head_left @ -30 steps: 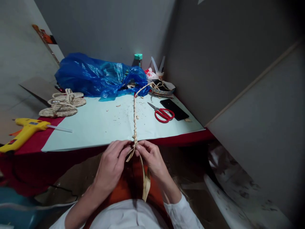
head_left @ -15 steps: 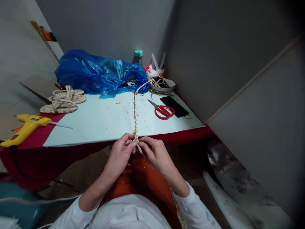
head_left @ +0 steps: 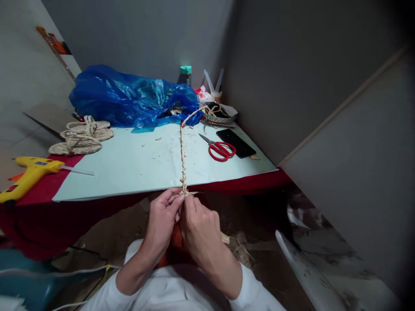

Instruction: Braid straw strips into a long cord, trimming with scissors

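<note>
Straw braid (head_left: 183, 157) runs lengthwise over pale sheet (head_left: 129, 164), near end at sheet's front edge, between both hands. Left hand (head_left: 164, 216): thumb and fingertips pinching that end. Right hand (head_left: 202, 226): fingers curled in beside it, grip hidden behind knuckles; cannot tell what they hold. Thin loose strand (head_left: 195, 193) juts right. Working well likely means firm pinch close to last crossing, even pull, strands flat. Red-handled scissors (head_left: 222, 151), phone (head_left: 236, 143) lie right of braid.
</note>
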`<action>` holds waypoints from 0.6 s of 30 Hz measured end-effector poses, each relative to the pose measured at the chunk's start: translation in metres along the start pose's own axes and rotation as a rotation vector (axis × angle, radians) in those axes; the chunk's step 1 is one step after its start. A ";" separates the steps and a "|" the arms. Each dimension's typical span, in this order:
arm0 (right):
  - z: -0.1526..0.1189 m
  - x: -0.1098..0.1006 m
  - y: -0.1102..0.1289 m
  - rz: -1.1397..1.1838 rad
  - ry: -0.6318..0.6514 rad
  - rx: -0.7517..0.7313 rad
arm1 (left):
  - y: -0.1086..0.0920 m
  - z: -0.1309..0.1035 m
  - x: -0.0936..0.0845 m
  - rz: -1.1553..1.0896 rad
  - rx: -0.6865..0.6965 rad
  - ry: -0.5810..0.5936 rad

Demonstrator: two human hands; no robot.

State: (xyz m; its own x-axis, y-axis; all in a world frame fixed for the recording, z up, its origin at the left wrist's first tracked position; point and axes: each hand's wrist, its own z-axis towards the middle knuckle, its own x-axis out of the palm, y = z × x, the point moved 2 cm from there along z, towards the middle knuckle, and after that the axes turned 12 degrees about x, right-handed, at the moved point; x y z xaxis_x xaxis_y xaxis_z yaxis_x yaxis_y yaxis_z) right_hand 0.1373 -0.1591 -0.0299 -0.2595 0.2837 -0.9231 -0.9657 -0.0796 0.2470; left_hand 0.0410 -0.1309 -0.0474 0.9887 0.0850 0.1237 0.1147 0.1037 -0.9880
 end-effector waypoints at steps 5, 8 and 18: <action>-0.012 0.003 -0.006 0.148 -0.027 -0.102 | -0.003 0.003 -0.007 -0.144 -0.073 0.016; -0.003 -0.011 -0.020 0.333 -0.088 -0.103 | -0.007 0.006 -0.010 -0.204 -0.107 0.023; 0.036 0.010 -0.021 1.019 0.381 0.066 | -0.012 0.006 -0.014 -0.157 -0.107 0.081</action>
State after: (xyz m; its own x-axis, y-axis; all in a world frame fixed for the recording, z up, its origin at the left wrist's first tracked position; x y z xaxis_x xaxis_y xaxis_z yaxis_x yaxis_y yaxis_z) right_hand 0.1550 -0.1200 -0.0336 -0.9310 -0.2027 -0.3035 -0.2986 -0.0549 0.9528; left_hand 0.0248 -0.1279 -0.0366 0.9618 -0.0039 0.2739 0.2739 0.0031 -0.9618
